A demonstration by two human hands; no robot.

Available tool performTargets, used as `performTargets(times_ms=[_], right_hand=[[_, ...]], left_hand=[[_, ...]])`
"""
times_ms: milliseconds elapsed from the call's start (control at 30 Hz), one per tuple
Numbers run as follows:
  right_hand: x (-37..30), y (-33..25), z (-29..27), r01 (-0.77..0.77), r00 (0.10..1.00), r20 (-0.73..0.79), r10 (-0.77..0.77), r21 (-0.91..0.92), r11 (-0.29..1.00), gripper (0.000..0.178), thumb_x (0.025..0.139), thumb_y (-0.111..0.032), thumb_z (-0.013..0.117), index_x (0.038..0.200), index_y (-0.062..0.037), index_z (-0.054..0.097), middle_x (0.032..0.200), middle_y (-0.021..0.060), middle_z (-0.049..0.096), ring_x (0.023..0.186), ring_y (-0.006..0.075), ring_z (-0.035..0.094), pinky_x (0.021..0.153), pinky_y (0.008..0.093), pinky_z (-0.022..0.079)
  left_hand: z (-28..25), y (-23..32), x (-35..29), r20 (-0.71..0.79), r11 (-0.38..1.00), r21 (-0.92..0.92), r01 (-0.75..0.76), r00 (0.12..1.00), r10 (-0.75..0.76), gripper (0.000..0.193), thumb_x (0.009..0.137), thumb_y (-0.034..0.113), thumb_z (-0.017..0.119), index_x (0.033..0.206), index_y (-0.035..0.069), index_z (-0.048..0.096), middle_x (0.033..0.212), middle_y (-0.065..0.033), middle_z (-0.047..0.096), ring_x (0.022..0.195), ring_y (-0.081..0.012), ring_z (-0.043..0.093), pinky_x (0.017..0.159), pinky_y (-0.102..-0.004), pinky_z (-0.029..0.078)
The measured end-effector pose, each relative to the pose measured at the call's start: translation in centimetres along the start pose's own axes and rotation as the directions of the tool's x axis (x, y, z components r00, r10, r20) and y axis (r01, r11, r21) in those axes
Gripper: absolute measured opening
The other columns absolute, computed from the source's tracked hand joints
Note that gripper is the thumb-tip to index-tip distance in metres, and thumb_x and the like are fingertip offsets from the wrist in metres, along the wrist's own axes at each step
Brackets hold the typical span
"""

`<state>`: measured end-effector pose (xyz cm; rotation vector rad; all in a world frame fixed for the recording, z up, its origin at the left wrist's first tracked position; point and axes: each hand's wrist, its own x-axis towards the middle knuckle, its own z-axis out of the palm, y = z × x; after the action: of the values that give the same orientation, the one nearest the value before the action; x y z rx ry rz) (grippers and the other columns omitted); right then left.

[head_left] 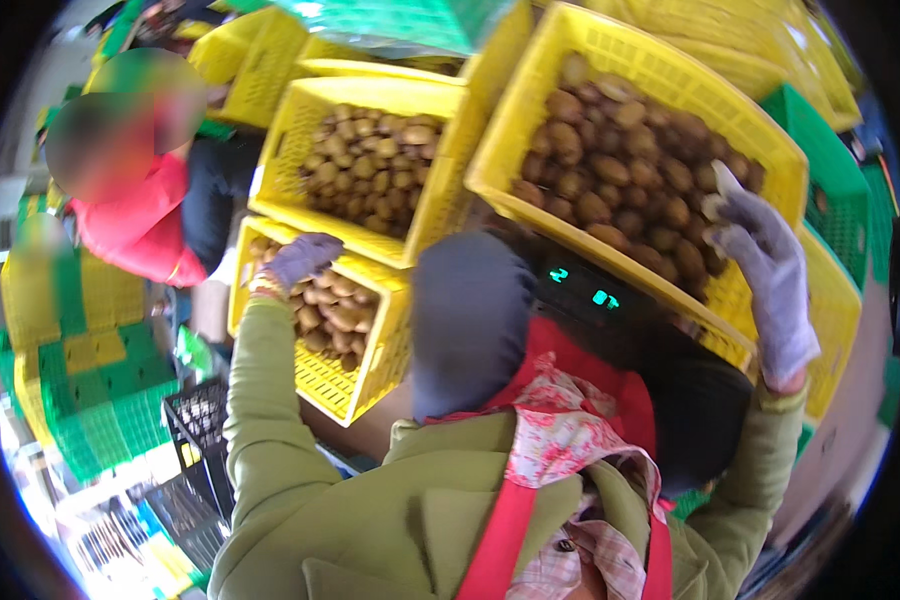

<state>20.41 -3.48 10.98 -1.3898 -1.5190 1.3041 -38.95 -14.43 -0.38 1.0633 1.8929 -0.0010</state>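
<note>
The person's left hand [303,260], in a greyish-purple glove, is lying over brown kiwifruit [332,315] in a yellow crate [328,388] at the left; whether it is gripping any cannot be told. The right hand [767,270], gloved alike, is hanging over the right end of a larger yellow crate [660,68] holding more kiwifruit, its fingers standing apart. A dark display [578,291] is glowing green beside the larger crate, and another person [135,225] in red is showing at the far left.
</note>
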Motion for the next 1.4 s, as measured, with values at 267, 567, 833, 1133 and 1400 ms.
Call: performTargets(times_ms=[267,567,833,1133,1400], right_hand=[[0.9,3.0,-3.5,-0.005,0.979,-0.201,0.031,0.128,0.992,0.036,0.093,-0.009,0.059,0.126,0.0045,0.058,0.109,0.0111,0.068,0.089,0.0138,0.065,0.078,0.0245,0.052],[0.6,3.2,-5.5,-0.064,0.949,-0.294,0.115,0.18,0.982,0.035,0.092,-0.011,0.061,0.123,0.0051,0.059,0.108,0.0118,0.068,0.088,0.015,0.065,0.082,0.025,0.051],[0.8,4.7,-7.1,-0.085,0.948,-0.293,0.126,0.148,0.985,0.035,0.091,-0.01,0.061,0.123,0.0052,0.06,0.106,0.0109,0.069,0.087,0.0137,0.065,0.082,0.0247,0.051],[1.1,5.2,-5.8,0.027,0.956,-0.286,-0.063,-0.126,0.992,0.045,0.085,-0.005,0.07,0.129,-0.0088,0.062,0.105,0.0034,0.069,0.088,0.0066,0.06,0.084,0.0232,0.05],[0.8,5.4,-1.1,0.48,0.816,0.027,-0.578,-0.587,0.651,0.077,0.071,-0.003,0.077,0.142,-0.0156,0.047,0.11,0.0143,0.066,0.096,0.0331,0.064,0.085,0.0388,0.053]], left_hand=[[6.5,28.3,2.5,-0.079,0.712,0.082,-0.697,0.708,0.702,0.034,0.088,0.02,0.069,0.115,0.001,0.063,0.102,-0.0114,0.068,0.095,-0.0171,0.063,0.088,-0.0303,0.049],[18.5,41.7,17.6,0.07,0.744,0.454,-0.49,0.852,0.519,0.064,0.084,0.043,0.07,0.13,0.001,0.054,0.113,-0.0219,0.066,0.11,-0.0325,0.062,0.095,-0.0368,0.048],[22.2,43.2,23.6,0.003,0.855,0.346,-0.386,0.912,0.411,0.073,0.079,0.059,0.067,0.114,-0.005,0.065,0.123,-0.0245,0.062,0.12,-0.0353,0.056,0.099,-0.0378,0.044],[17.6,43.0,11.4,0.487,0.855,-0.201,-0.477,0.709,0.51,0.046,0.088,0.049,0.065,0.105,0.006,0.069,0.089,-0.0031,0.065,0.079,-0.0113,0.061,0.072,-0.0226,0.052],[18.5,42.1,3.8,0.727,0.613,0.004,-0.79,0.424,0.54,0.029,0.094,0.018,0.058,0.122,0.013,0.065,0.111,-0.0062,0.063,0.098,-0.0138,0.064,0.088,-0.0259,0.053]])
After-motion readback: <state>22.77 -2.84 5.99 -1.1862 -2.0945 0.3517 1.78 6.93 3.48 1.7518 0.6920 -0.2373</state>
